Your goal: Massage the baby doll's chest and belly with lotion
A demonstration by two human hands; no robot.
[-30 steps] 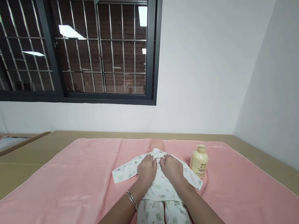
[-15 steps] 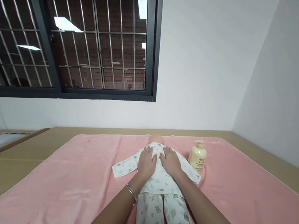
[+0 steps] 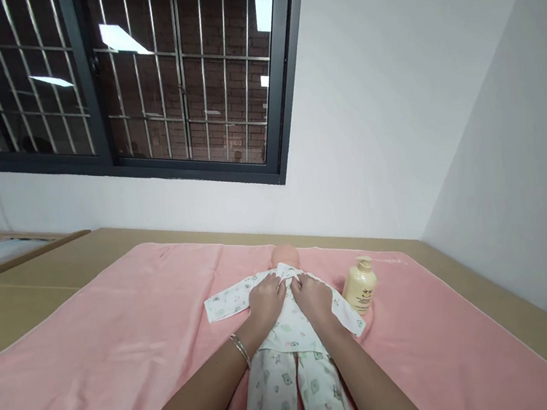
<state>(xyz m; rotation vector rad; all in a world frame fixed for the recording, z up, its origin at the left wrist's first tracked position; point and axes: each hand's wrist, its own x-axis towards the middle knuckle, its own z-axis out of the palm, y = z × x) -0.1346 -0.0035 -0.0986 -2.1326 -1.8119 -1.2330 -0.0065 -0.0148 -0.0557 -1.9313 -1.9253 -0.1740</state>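
A baby doll (image 3: 285, 256) lies on the pink blanket with its head toward the wall, dressed in a white printed shirt (image 3: 293, 333) and matching trousers (image 3: 273, 393). Both sleeves stretch out to the sides. My left hand (image 3: 266, 299) is closed on the left side of the shirt's upper front, fingertips curled into the cloth. Across from it, my right hand (image 3: 314, 296) grips the shirt's right upper front the same way, thumb near the middle. A narrow strip of shirt shows between the two hands. The doll's face is not discernible.
A cream pump bottle (image 3: 359, 286) stands on the pink blanket (image 3: 119, 333), close beside the doll's right-hand sleeve. The blanket covers a tan surface (image 3: 497, 296) that meets the white wall (image 3: 368, 118). A barred window (image 3: 186, 75) is above.
My fingers, which lay flat and stretched on the shirt's chest, have curled in and gathered its cloth. The shirt's upper front is bunched slightly. The bottle has stayed in place.
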